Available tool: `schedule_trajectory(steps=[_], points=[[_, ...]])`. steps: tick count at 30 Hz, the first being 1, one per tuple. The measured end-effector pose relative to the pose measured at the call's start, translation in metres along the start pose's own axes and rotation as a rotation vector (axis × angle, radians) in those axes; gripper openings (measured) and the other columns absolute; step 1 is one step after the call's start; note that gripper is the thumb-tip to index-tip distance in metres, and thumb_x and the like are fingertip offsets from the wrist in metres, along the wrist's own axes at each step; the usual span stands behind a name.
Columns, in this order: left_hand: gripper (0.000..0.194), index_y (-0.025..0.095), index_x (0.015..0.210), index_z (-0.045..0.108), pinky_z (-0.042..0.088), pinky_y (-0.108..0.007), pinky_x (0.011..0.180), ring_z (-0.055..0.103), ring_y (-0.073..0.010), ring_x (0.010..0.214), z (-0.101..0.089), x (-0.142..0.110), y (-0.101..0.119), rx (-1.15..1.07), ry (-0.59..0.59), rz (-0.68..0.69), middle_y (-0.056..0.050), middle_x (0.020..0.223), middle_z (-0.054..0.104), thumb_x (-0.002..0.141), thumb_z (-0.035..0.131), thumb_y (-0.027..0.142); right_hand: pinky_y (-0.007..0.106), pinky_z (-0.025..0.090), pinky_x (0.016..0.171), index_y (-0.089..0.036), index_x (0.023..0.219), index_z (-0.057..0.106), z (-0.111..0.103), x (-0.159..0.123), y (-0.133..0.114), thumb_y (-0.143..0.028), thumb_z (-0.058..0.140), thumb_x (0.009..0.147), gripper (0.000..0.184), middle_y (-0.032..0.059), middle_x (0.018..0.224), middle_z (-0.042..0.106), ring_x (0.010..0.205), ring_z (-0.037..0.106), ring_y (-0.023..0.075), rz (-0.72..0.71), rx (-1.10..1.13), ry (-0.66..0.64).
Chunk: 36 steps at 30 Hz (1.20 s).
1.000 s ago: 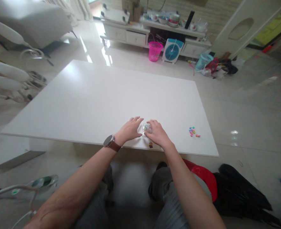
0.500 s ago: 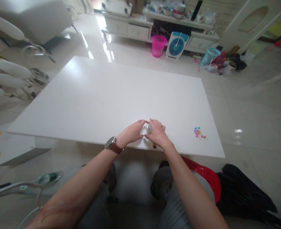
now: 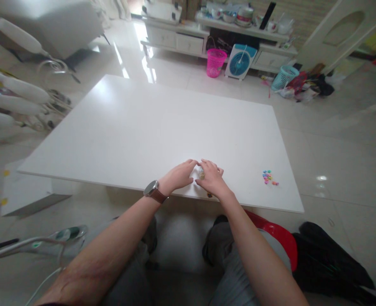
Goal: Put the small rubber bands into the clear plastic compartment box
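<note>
Above the near edge of the white table [image 3: 162, 123], my two hands face each other with fingertips almost meeting. My right hand [image 3: 210, 176] is curled around a small, clear, shiny object [image 3: 202, 174] with something yellowish in it; its exact kind is too small to make out. My left hand [image 3: 182, 175] is curved just left of it, thumb and fingers apart, with white tabletop showing between them. Partly hidden below my right hand, a tiny dark and yellow piece [image 3: 209, 195] lies by the table edge. Several small colourful pieces [image 3: 267, 176] lie to the right.
Beyond the table stand a pink basket [image 3: 216, 63], a blue and white fan [image 3: 240, 61] and a low white cabinet [image 3: 189, 43] with dishes on top. A red stool [image 3: 278, 238] and a black bag [image 3: 328, 259] are at the lower right. White chairs [image 3: 25, 91] stand left.
The view has shifted slightly, so the scene sits a little farther right. Both hands keep nearly the same pose, and the clear object looks a bit more covered by my right hand.
</note>
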State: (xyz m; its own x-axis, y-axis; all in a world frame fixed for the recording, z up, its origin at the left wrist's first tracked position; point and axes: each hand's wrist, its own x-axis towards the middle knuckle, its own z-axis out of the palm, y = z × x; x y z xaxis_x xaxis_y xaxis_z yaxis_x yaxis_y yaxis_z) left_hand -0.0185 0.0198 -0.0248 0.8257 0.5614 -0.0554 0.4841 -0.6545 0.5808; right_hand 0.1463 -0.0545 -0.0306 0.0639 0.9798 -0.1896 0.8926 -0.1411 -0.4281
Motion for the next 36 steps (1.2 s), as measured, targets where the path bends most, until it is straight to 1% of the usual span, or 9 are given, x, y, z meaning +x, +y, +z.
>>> schedule_trajectory(steps=[5,8,12,19,21,24,26,31,36], points=[[0.053,0.015,0.131,0.051,0.048,-0.038,0.107,0.06,-0.0259,0.128,0.003,0.002,-0.004,0.009,-0.019,-0.006,-0.015,0.135,0.061,0.079,0.06,0.008,0.061,0.038,0.105,-0.029,0.137,0.055,-0.005,-0.002,0.005,-0.027,0.073,0.076,0.064,0.0108,0.159,0.042,0.142,0.038,0.0411,0.054,-0.032,0.005],[0.053,0.015,0.131,0.052,0.049,-0.037,0.106,0.062,-0.0262,0.124,0.005,0.004,-0.004,0.022,-0.044,-0.019,-0.015,0.133,0.062,0.079,0.061,0.008,0.056,0.045,0.1,-0.028,0.139,0.053,-0.008,-0.002,0.012,-0.023,0.07,0.077,0.064,0.0125,0.156,0.043,0.136,0.045,0.0403,0.098,-0.018,-0.018],[0.049,0.015,0.126,0.055,0.051,-0.037,0.101,0.065,-0.0263,0.116,0.008,0.006,-0.003,0.037,-0.079,-0.026,-0.013,0.123,0.067,0.078,0.061,0.007,0.044,0.048,0.099,-0.024,0.138,0.052,-0.006,-0.001,0.019,-0.013,0.064,0.078,0.062,0.0124,0.14,0.054,0.121,0.056,0.031,0.031,-0.006,-0.05],[0.045,0.013,0.12,0.055,0.052,-0.037,0.098,0.066,-0.0268,0.112,0.013,0.008,-0.006,0.038,-0.057,-0.032,-0.014,0.118,0.066,0.077,0.066,0.008,0.041,0.048,0.096,-0.023,0.139,0.051,0.002,0.0,0.012,-0.011,0.063,0.079,0.063,0.0126,0.133,0.057,0.114,0.055,0.0311,0.004,-0.057,-0.022],[0.053,0.011,0.125,0.052,0.053,-0.038,0.098,0.065,-0.0274,0.113,0.014,0.009,-0.008,-0.002,-0.021,-0.03,-0.016,0.123,0.063,0.076,0.071,0.012,0.041,0.048,0.097,-0.023,0.139,0.05,0.004,0.0,0.009,-0.014,0.066,0.078,0.064,0.0115,0.132,0.057,0.115,0.054,0.0302,-0.026,-0.037,-0.032],[0.078,0.01,0.139,0.043,0.05,-0.041,0.106,0.06,-0.0302,0.125,0.018,0.008,-0.014,-0.05,0.014,0.015,-0.02,0.135,0.057,0.069,0.079,0.014,0.04,0.047,0.1,-0.022,0.139,0.048,0.006,0.003,0.008,-0.019,0.07,0.077,0.066,0.0101,0.13,0.056,0.118,0.053,0.028,-0.059,0.019,-0.048],[0.088,0.011,0.145,0.038,0.046,-0.043,0.111,0.056,-0.0322,0.132,0.02,0.008,-0.017,-0.05,0.018,0.032,-0.021,0.141,0.055,0.067,0.081,0.013,0.04,0.047,0.102,-0.022,0.138,0.048,0.005,0.005,0.01,-0.019,0.071,0.074,0.068,0.0095,0.129,0.056,0.12,0.053,0.0274,-0.067,0.039,-0.037],[0.091,0.01,0.149,0.035,0.041,-0.046,0.115,0.054,-0.0339,0.133,0.028,0.011,-0.018,0.011,0.029,0.009,-0.021,0.145,0.054,0.07,0.079,0.016,0.036,0.049,0.097,-0.021,0.131,0.052,-0.002,0.004,0.014,-0.016,0.072,0.071,0.063,0.0082,0.121,0.055,0.109,0.058,0.0247,-0.06,0.108,0.026],[0.08,0.01,0.148,0.037,0.043,-0.044,0.111,0.055,-0.0328,0.129,0.033,0.016,-0.015,0.008,0.057,0.014,-0.02,0.142,0.057,0.076,0.071,0.02,0.035,0.049,0.098,-0.019,0.131,0.052,0.001,0.003,0.01,-0.02,0.072,0.073,0.061,0.0076,0.117,0.055,0.108,0.059,0.0238,-0.08,0.168,0.023]])
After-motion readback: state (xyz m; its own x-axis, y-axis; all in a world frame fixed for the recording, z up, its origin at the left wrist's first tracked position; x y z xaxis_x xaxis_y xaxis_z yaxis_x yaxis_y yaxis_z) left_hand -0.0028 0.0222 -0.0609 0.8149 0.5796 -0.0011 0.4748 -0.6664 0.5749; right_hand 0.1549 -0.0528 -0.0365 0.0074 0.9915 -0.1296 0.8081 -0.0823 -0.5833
